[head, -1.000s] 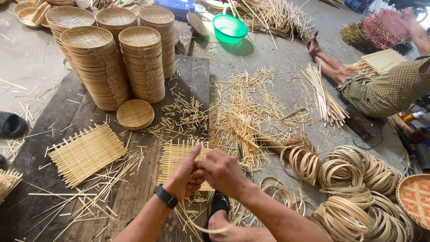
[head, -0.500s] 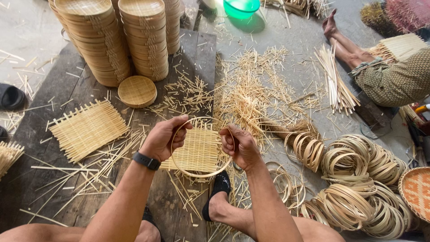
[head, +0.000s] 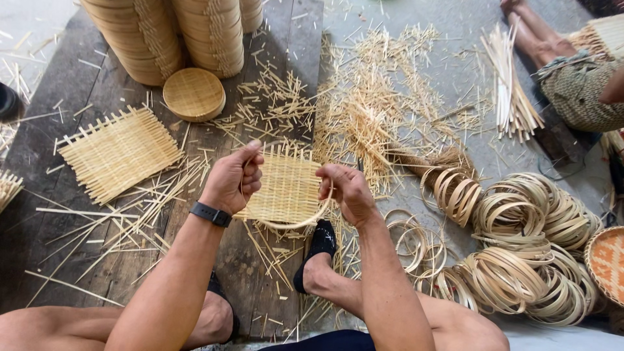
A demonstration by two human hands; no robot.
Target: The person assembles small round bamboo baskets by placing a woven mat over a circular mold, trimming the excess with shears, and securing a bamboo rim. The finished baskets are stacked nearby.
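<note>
Bottom of frame: person's bare legs, one foot in a black shoe [head: 318, 246] at lower centre, resting on the dark wooden board [head: 78, 104].

Centre: both hands hold up a thin bamboo hoop [head: 286, 224] with a small woven mat [head: 286, 188] inside or just behind it; can't tell which. Left hand [head: 231, 179], black watch [head: 210, 214] on the wrist, fingers curled and pinching the hoop's left edge. Right hand [head: 348, 192], fingers curled tight on the hoop's right edge, thumb on top.

Left of centre: a larger flat woven mat [head: 120, 153] lying on the board, loose bamboo strips [head: 149, 201] scattered around it.

Right, lower to middle: big heap of coiled bamboo hoops [head: 526, 260] on the concrete; orange woven tray [head: 608, 263] at the right edge.

Upper centre: pile of short bamboo offcuts [head: 370, 110]. Upper left: one small round basket [head: 194, 95] on the board, just beside tall stacks of finished baskets [head: 175, 32].

Upper right: another person seated, bare feet [head: 526, 26] showing, with a bundle of long slats [head: 510, 84] beside them.
</note>
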